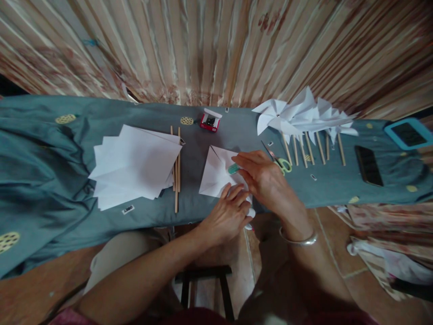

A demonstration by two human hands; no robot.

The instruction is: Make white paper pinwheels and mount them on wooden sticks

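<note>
A square of white paper [214, 174] with cut lines running in from its corners lies before me on the cloth. My left hand [227, 214] rests on its near edge, fingers stretched over the paper. Beside that hand, a rounded white object [251, 213] shows only in part. My right hand [262, 177] is closed round a small green tube [233, 169], held over the middle of the square; its kind is unclear. Just right of this hand lie green-handled scissors [284, 165], partly overlapped by it.
A stack of white paper [135, 164] lies left, with several wooden sticks [179, 167] alongside. Behind the square stands an open red box [209, 122] of small dark items. Paper pinwheels [301, 115] on sticks, a phone [368, 165] and a blue-framed device [409, 134] are on the right.
</note>
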